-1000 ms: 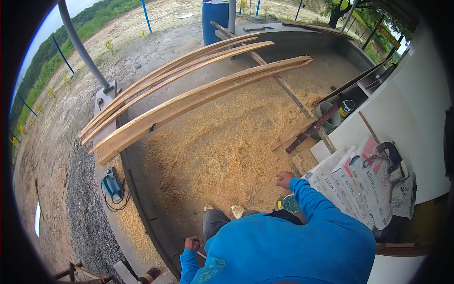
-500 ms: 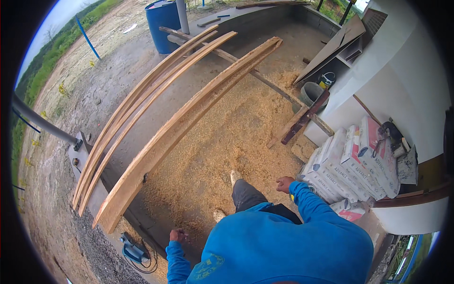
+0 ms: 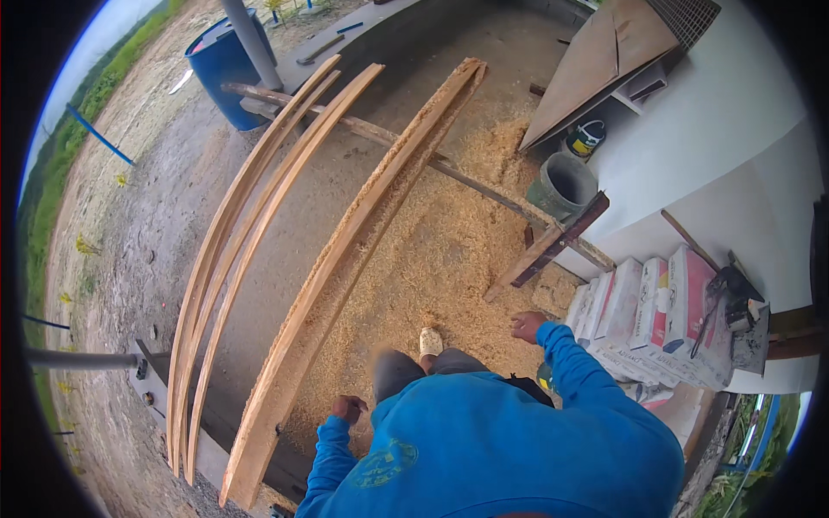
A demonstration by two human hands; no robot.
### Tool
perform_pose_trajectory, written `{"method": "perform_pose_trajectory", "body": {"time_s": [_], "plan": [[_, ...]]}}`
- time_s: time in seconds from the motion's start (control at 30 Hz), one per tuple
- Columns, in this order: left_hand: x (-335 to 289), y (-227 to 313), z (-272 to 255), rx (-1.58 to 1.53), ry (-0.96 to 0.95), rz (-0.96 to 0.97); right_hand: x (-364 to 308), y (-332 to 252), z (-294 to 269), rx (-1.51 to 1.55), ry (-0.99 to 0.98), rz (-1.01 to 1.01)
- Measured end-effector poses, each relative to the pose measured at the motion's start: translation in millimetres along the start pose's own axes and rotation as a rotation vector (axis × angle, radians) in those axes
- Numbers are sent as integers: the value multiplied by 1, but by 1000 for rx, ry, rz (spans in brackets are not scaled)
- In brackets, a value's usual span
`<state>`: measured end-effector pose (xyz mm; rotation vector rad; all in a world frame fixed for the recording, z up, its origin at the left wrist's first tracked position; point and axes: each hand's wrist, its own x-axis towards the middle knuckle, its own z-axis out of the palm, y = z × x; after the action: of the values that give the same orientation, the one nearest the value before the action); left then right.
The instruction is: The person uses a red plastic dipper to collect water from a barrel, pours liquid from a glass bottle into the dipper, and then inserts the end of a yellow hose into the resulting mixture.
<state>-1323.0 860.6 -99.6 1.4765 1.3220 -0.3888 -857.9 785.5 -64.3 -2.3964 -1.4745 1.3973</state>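
My left hand [image 3: 349, 408] hangs beside my body to the right of a long, thick wooden beam [image 3: 332, 268], apart from it. Its fingers are a little apart and hold nothing visible. On the other side, my right hand [image 3: 528, 326] is held out with its fingers curled in, nothing showing in them. It is above the shavings-covered floor, short of a stack of cement bags [image 3: 661, 324]. The beam has a rough groove strewn with wood shavings along its top. Left of it lie several thinner wooden strips [image 3: 233, 233].
A wooden crossbar [image 3: 371, 131] supports the lumber's far ends, braced by a dark timber [image 3: 561, 240] at right. A bucket [image 3: 566, 183] and smaller pail [image 3: 585, 138] stand by the wall. Wood shavings [image 3: 406, 302] cover the floor. A blue drum [image 3: 220, 73] stands far left.
The view has shifted as I step, and the lumber's near ends now sit lower in it. The blue power tool at lower left has left the view. Both hands have swung slightly.
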Motion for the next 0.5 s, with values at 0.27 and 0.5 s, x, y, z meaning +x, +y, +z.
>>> {"method": "perform_pose_trajectory", "body": {"time_s": [0.27, 0.5], "plan": [[114, 41, -105, -550, -210, -148, 64, -20, -121, 241, 318, 13], [235, 134, -180, -17, -72, 163, 76, -6, -162, 98, 187, 263]]}}
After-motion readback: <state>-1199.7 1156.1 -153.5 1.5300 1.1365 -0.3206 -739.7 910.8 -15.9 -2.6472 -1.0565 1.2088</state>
